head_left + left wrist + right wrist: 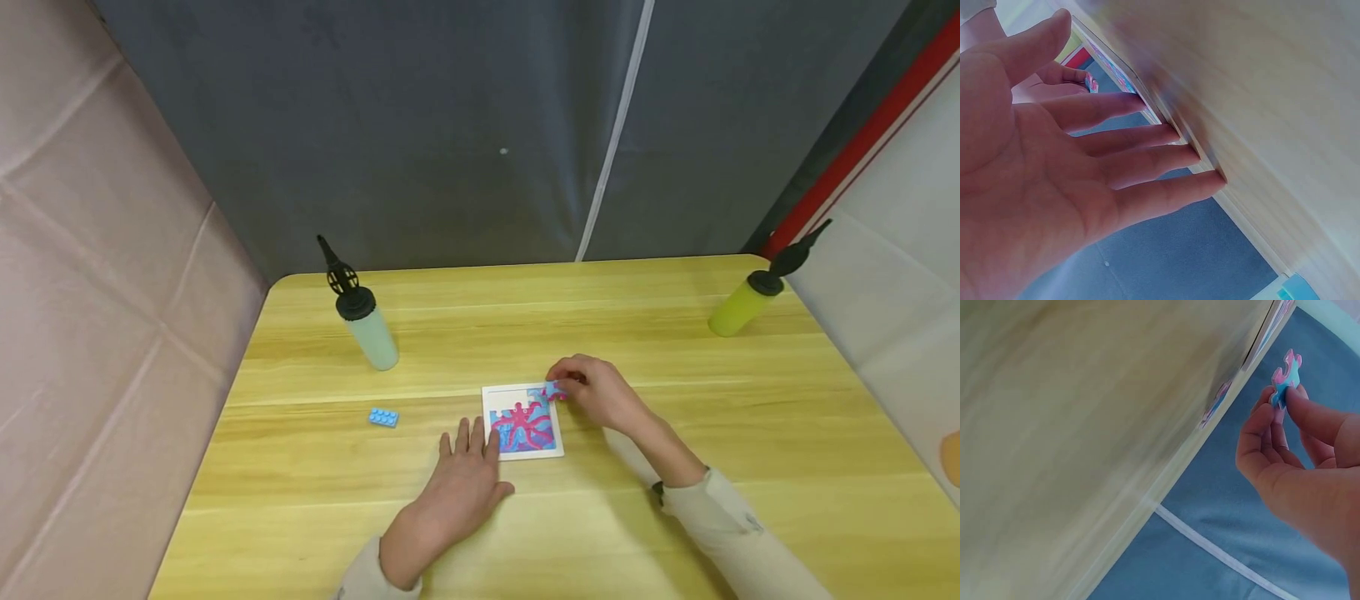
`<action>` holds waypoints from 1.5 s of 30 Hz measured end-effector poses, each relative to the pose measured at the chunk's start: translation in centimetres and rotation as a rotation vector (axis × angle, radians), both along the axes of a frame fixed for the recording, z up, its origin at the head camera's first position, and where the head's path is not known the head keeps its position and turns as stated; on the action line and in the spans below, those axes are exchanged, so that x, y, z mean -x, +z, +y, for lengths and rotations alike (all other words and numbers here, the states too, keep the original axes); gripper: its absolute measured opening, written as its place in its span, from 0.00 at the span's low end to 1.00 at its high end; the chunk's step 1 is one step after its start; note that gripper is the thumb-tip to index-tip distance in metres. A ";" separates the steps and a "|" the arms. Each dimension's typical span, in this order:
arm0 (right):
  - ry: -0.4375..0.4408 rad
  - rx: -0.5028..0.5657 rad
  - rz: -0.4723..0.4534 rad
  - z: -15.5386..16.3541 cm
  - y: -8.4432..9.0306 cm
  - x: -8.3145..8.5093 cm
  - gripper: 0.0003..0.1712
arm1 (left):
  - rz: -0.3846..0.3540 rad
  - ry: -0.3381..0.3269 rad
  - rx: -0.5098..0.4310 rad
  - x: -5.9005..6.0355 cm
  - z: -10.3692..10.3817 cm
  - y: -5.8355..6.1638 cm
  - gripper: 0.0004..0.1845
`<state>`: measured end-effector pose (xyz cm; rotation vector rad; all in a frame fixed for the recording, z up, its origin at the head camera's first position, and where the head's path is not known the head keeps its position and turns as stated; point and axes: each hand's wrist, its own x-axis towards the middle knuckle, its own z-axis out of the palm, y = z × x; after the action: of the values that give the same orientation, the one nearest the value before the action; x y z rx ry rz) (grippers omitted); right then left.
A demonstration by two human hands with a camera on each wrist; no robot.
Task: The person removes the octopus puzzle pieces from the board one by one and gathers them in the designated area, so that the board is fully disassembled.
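Note:
A jigsaw puzzle (525, 429) with a pink octopus on blue lies in a white frame on the wooden table. Its upper left part shows bare white. My left hand (465, 483) lies spread at the frame's left edge, index finger over that edge. The left wrist view shows the straight fingers (1154, 190) touching down. Above the frame's upper right corner, my right hand (596, 392) pinches a pink-and-blue puzzle piece (1286, 378) between thumb and fingers. The right wrist view shows this piece raised off the table.
A blue toy brick (383, 417) lies left of the puzzle. Behind it stands a pale green bottle (372, 337) with a black top; a yellow-green bottle (737, 312) stands at the far right. A dark curtain (420, 142) hangs beyond the table's back edge.

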<state>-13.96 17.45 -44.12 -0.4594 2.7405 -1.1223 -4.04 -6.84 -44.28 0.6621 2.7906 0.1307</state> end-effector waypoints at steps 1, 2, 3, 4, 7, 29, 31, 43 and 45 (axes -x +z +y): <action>-0.003 0.002 -0.003 0.1 0.0 0.0 0.08 | -0.001 0.000 -0.003 0.0 0.0 0.0 0.40; -0.007 0.004 -0.007 0.2 0.0 0.0 0.08 | 0.000 -0.002 -0.004 0.0 0.0 0.0 0.40; -0.009 0.005 -0.009 0.3 0.1 0.0 0.08 | 0.001 -0.003 -0.005 0.0 0.0 0.0 0.40; -0.013 0.005 -0.009 0.4 0.1 0.0 0.08 | 0.004 -0.004 -0.004 0.0 -0.1 0.0 0.40; -0.028 0.002 -0.014 0.8 0.1 0.0 0.09 | 0.007 -0.006 -0.002 0.0 -0.1 0.0 0.40; -0.098 -0.010 0.015 3.5 -0.1 -0.6 0.10 | 0.007 -0.021 0.000 0.2 0.0 -0.2 0.40; -0.102 -0.016 0.016 3.7 -0.1 -0.6 0.10 | 0.002 -0.020 -0.005 0.2 0.0 -0.2 0.40; -0.099 -0.033 -0.006 3.8 0.0 -0.1 0.12 | -0.006 0.002 -0.032 -0.1 -0.5 -0.4 0.40; -0.108 -0.036 -0.017 3.9 0.1 0.0 0.12 | 0.000 0.001 -0.030 -0.1 -0.5 -0.4 0.40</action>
<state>-13.93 21.32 -44.06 -0.2986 2.7959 -1.0931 -3.93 -7.37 -44.69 0.6680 2.7940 0.1724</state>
